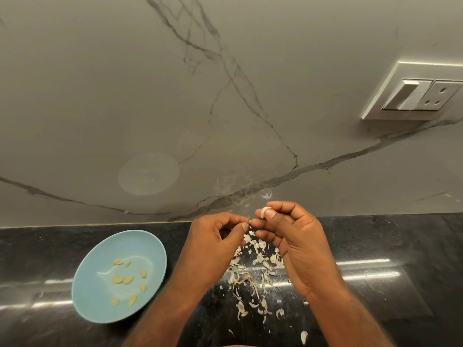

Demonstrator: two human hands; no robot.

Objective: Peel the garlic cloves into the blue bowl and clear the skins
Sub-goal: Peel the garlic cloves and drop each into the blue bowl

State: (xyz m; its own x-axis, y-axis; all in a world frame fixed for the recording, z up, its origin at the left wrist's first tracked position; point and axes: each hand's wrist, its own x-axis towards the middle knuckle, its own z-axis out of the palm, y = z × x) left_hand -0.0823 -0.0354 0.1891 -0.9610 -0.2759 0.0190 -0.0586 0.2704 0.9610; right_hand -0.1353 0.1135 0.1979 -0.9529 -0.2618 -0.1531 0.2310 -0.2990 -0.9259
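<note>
My right hand (pixel 293 236) pinches a pale garlic clove (pixel 264 211) between thumb and forefinger, raised above the black counter. My left hand (pixel 215 242) is curled close beside it, its fingertips meeting the right hand's fingers just below the clove; whether it grips a bit of skin is hidden. The blue bowl (pixel 100 305) sits on the counter to the left of both hands and holds several peeled yellowish cloves (pixel 122 279). A scatter of white garlic skins (pixel 253 274) lies on the counter beneath and in front of my hands.
The glossy black countertop (pixel 390 249) ends at a grey marble-veined backsplash (pixel 175 108). A white switch and socket plate (pixel 413 93) is mounted on the wall at upper right. Loose skin flakes (pixel 303 336) reach toward the counter's near edge.
</note>
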